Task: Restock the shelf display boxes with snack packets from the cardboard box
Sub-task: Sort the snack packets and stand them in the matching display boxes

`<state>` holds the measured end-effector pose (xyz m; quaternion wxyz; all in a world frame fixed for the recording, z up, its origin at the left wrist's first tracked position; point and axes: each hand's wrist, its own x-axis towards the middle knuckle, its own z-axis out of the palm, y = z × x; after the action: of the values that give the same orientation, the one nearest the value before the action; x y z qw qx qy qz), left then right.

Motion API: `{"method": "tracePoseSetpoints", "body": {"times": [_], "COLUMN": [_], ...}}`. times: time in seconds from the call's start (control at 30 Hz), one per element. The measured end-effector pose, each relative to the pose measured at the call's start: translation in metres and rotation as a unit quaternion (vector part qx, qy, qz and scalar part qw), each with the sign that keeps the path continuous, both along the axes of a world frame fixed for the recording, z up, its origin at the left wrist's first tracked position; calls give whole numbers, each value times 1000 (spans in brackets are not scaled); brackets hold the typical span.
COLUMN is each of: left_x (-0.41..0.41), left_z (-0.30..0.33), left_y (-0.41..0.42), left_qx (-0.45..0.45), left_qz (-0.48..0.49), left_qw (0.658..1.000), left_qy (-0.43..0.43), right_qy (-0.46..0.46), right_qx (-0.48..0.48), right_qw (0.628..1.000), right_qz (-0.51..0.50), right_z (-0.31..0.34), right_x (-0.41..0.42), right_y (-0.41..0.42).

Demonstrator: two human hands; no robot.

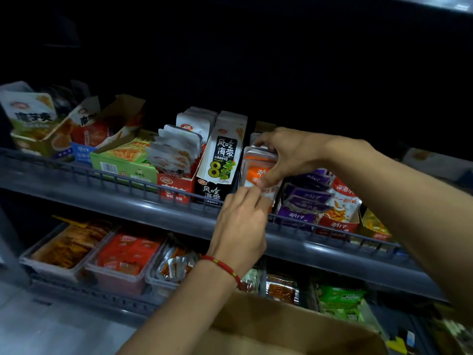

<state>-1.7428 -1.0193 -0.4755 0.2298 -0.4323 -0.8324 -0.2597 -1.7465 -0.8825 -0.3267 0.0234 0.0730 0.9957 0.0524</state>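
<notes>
Packets [258, 170], orange-and-white, stand in a tight stack on the upper shelf [143, 201] between the black box [220, 162] and purple packs [304, 198], above the cardboard box [268, 326]. Seating step: left hand [240, 224] pinches the stack's front bottom edge, right hand [286, 152] clamps its top and back. Next, probably push the stack down level, then let go.

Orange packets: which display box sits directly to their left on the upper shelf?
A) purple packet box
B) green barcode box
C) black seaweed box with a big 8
C: the black box with the yellow 8 stands right beside the orange packets that both hands are gripping; purple packets lie to the right.
</notes>
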Motion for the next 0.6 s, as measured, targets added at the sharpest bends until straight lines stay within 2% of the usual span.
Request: {"method": "tracePoseSetpoints", "body": {"times": [0.2,0.33,0.6], "left_x": [-3,-3,-5], "left_z": [2,2,-2], "left_y": [-1,-1,1], "left_qx": [-15,-17,10], "left_qz": [-2,-2,-5], "left_qw": [1000,1000,1000], "left_qy": [-5,0,-20], "right_qy": [12,3,-61], "right_qx": [-2,29,44], "right_qw": [1000,1000,990], "right_qz": [2,4,123], "right_z": [-6,-7,-9], "right_x": [-18,-22,-25], "right_y": [8,12,10]}}
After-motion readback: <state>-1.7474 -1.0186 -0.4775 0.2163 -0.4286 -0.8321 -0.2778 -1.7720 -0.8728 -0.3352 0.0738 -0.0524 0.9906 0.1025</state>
